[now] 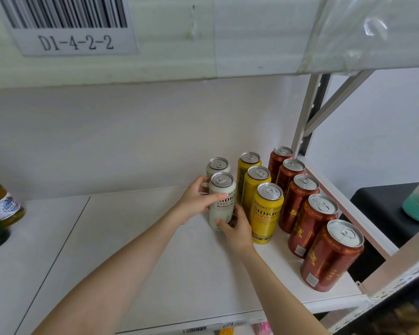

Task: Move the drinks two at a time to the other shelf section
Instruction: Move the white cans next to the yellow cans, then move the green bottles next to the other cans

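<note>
My left grip [198,198] wraps the front white can [223,210], standing on the shelf [191,274]; my right grip [236,229] clasps its base. I'd move one grip to the rear white can [218,165] and lift both upright, clear of the yellow cans [266,213].

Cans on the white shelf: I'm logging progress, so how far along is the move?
Apparently done: five red aluminium cans, three yellow aluminium cans and a rear white can stand in rows. In hand: left hand and right hand both grip the front white can. Left: possibly the green glass bottle in the neighbouring section.
</note>
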`<state>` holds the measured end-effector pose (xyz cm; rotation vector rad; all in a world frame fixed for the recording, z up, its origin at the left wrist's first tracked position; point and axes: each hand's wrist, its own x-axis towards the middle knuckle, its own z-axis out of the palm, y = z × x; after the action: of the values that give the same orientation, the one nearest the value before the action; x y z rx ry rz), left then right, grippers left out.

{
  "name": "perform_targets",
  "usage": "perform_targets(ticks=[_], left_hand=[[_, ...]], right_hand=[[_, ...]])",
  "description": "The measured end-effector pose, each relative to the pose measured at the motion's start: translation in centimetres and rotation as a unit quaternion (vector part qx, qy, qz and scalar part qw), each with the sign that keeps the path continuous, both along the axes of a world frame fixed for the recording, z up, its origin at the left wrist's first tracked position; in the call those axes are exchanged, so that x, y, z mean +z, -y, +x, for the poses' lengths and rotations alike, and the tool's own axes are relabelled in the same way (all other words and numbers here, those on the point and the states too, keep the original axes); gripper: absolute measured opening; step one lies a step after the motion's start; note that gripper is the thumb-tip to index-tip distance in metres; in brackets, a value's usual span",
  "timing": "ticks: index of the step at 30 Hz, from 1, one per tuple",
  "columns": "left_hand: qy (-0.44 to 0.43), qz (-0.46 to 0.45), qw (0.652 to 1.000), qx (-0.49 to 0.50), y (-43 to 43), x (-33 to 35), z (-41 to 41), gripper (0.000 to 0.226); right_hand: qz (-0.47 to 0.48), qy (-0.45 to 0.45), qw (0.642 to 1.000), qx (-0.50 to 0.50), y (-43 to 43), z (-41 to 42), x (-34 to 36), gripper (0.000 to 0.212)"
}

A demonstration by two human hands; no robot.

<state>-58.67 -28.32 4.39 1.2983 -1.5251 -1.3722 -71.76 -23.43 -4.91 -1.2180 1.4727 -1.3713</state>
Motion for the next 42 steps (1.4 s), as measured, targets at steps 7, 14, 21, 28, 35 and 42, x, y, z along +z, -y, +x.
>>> perform_targets(ticks=[7, 14, 21, 28, 35, 42], left_hand=[[0.015, -0.019, 1.000, 0.006, 0.2, -0.5, 0.1, 0.075], [0.067, -0.054, 0.996, -0.009, -0.9, -0.9, 1.8, 0.059], [0.170, -0.113, 0.978, 0.035, -3.9, -2.6, 6.3, 0.055], [0.421, -0.323, 0.846, 0.045, -8.4, -5.2, 9.4, 0.062], [0.541, -0.322, 0.776, 0.050, -13.7, -6.1, 11.4, 0.062], [0.580, -0.319, 0.748, 0.047, -19.8, -5.5, 14.1, 0.063]], right_hand=[[0.013, -0.009, 1.000, -0.005, -0.1, 0.0, 0.2, 0.065], [0.027, -0.034, 0.999, -0.032, -1.5, -0.1, 0.9, 0.059], [0.030, -0.186, 0.980, -0.056, -4.7, 0.0, 1.1, 0.060], [0.004, -0.476, 0.877, -0.067, -9.0, 0.5, 1.7, 0.051], [-0.021, -0.600, 0.798, -0.054, -13.3, 2.3, 2.1, 0.061], [-0.016, -0.652, 0.757, -0.038, -18.1, 4.8, 3.1, 0.065]])
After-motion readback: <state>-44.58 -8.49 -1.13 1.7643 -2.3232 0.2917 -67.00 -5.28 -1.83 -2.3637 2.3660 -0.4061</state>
